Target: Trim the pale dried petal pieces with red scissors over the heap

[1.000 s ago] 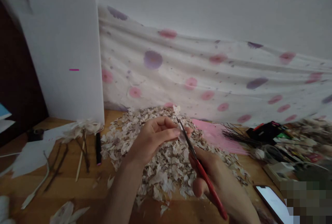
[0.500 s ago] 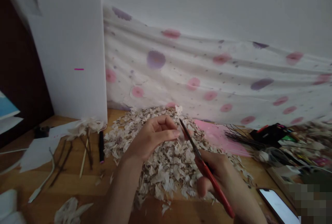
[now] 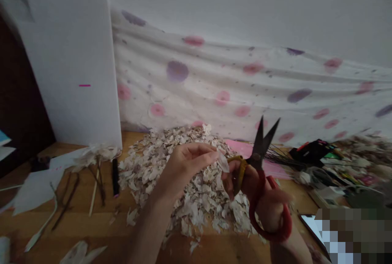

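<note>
Dim, flat light with soft shadows; the wall (image 3: 232,7) bows toward the edges; the clutter (image 3: 358,162) at right blurs; the scissors (image 3: 259,143) look fairly sharp.

1. Left hand (image 3: 186,166): slim, long tapering fingers, bare skin; nail detail too blurred to read.
2. Right hand (image 3: 268,209): bare, only partly visible; outline soft with blur.
3. Left forearm (image 3: 147,231): bare, slender, narrowing to the wrist, cut off by the lower frame edge.
4. Right forearm (image 3: 290,249): bare, narrow at the wrist, also cut off by the lower frame edge.

Wooden table (image 3: 101,227) piled with torn paper scraps (image 3: 202,202)
</note>
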Demonstrator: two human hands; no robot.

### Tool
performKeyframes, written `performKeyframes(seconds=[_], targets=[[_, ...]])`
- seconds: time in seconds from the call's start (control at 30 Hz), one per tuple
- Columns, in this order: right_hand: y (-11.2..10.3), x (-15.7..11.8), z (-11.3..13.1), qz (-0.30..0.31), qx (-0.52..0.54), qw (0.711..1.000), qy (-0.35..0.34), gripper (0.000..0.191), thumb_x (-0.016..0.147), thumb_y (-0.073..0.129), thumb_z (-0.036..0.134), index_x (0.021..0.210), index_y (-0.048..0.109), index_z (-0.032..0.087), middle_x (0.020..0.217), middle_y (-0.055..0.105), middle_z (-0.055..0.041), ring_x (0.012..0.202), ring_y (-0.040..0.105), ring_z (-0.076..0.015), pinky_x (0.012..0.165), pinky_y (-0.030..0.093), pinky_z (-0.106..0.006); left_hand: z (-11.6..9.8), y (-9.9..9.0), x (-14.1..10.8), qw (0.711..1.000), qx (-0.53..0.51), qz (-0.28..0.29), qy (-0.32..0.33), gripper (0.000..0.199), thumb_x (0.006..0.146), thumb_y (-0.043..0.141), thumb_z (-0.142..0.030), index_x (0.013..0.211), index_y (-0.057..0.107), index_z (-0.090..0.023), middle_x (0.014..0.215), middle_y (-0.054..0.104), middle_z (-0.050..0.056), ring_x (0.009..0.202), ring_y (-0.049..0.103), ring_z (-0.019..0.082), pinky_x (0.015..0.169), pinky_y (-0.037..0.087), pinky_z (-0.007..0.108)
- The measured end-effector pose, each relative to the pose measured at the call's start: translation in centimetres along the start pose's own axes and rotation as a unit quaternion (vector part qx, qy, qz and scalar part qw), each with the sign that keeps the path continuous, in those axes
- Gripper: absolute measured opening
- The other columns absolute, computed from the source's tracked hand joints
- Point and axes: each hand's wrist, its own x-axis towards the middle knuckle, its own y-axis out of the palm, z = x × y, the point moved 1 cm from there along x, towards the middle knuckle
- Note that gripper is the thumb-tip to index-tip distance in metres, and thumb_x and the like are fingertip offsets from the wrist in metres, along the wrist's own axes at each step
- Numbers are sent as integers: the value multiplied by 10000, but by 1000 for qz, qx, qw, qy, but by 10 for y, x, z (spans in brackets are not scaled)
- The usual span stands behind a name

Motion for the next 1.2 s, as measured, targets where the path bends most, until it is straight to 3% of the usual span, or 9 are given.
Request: performKeyframes(seconds=[0.1, 0.17, 0.47, 0.67, 0.77, 0.9, 1.0, 1.1, 1.2], targets=[[2, 1, 13, -30, 47, 998, -28, 420, 875, 662, 577, 792, 479, 208, 713, 546, 13, 564, 478, -110, 546, 444, -220, 2, 5, -1, 1000, 11, -8, 10, 87, 742, 766, -263, 669, 769, -215, 924, 751, 31, 888, 661, 153, 805, 497, 247], [2, 2, 15, -47, 64, 996, -26, 392, 849, 754, 407, 752, 441, 193, 718, 553, 19, 575, 482, -90, 536, 442, -182, 3, 9, -1, 1000, 22, -12, 13, 97, 737, 757, -243, 649, 761, -204, 924, 740, 40, 895, 656, 160, 798, 497, 252], [2, 6, 16, -69, 104, 992, 15, 429, 769, 817, 335, 705, 418, 191, 619, 493, 36, 530, 478, -93, 480, 422, -180, 10, 18, -4, 1000, 12, 12, 23, 137, 835, 703, -249, 716, 754, -205, 829, 704, 5, 773, 614, 107, 731, 475, 207], [-3, 6, 10, 58, 237, 968, 62, 287, 814, 780, 322, 705, 590, 137, 533, 468, 35, 452, 379, -53, 446, 313, -164, 3, 13, -2, 979, -7, 203, 18, 197, 933, 609, -244, 1056, 763, -234, 1006, 709, 49, 865, 641, 137, 836, 497, 254], [-3, 6, 8, 106, 265, 955, 78, 285, 838, 749, 335, 679, 633, 128, 471, 376, 54, 423, 323, -47, 429, 278, -163, 1, 12, -3, 972, -5, 232, 26, 167, 910, 642, -198, 1016, 768, -225, 1071, 682, 58, 953, 648, 156, 867, 502, 262], [3, 8, 12, 134, 280, 946, 93, 364, 872, 706, 427, 673, 590, 145, 469, 353, 59, 403, 291, -51, 407, 263, -166, 5, 12, -3, 979, -46, 200, 20, 65, 877, 686, -194, 852, 746, -197, 937, 690, 37, 843, 676, 145, 788, 537, 262], [8, 7, 12, 113, 266, 953, 87, 624, 842, 506, 798, 730, 526, 184, 581, 485, 12, 404, 319, -72, 411, 298, -207, 7, 10, -2, 992, -60, 108, 30, 106, 864, 709, -237, 773, 725, -186, 850, 709, 15, 747, 669, 110, 724, 535, 218], [8, 1, 4, 91, 132, 986, 55, 857, 674, 275, 1013, 811, 549, 212, 706, 563, -38, 484, 437, -145, 501, 401, -301, 4, 9, -1, 997, -48, -12, 60, 149, 825, 751, -285, 728, 708, -180, 805, 734, 10, 805, 686, 114, 779, 531, 202], [7, -10, -4, 99, -5, 994, 37, 816, 750, 354, 947, 1039, 611, 229, 925, 594, -72, 770, 546, -234, 719, 474, -360, -1, 12, -4, 989, -15, -103, 104, 164, 827, 740, -281, 714, 679, -179, 830, 769, 24, 808, 717, 135, 800, 558, 239]])
